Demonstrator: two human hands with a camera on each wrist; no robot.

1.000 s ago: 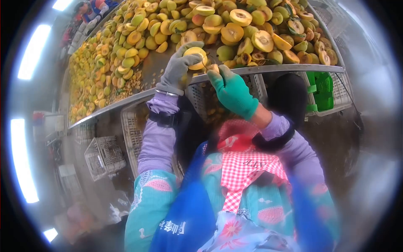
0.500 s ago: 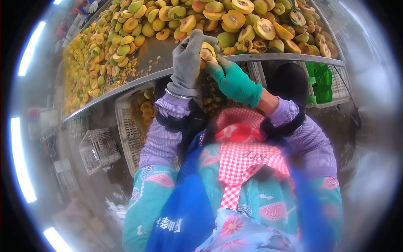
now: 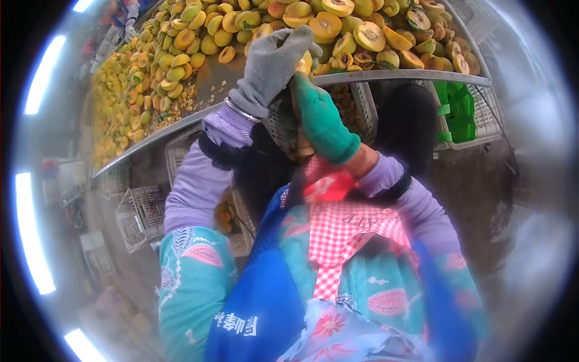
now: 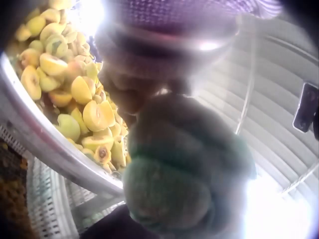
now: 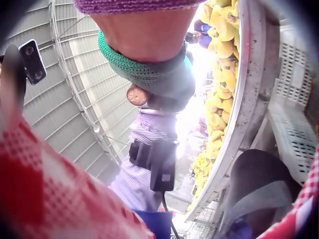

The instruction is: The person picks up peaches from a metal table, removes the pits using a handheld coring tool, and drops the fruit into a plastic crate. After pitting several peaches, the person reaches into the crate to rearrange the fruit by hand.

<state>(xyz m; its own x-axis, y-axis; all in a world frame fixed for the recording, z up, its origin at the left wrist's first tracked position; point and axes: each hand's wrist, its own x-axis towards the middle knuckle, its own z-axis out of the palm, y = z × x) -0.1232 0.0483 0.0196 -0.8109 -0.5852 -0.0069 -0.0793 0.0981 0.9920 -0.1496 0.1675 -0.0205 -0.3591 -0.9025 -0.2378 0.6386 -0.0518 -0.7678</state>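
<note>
Grey-gloved left hand (image 3: 268, 69) grips a yellow fruit (image 3: 304, 64) at the table's (image 3: 401, 76) near edge. Green-gloved right hand (image 3: 321, 117), fingertips close to that fruit, grips a brown handle (image 5: 137, 94), only its end visible. Halved fruits (image 3: 369, 36) lie heaped up to the near right corner.

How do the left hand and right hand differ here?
The left hand wears a gray glove; the right hand wears a green one. The left hand has a silvery band at its wrist; the right hand shows bare skin there. Both hands are gloved, with purple striped sleeves.
</note>
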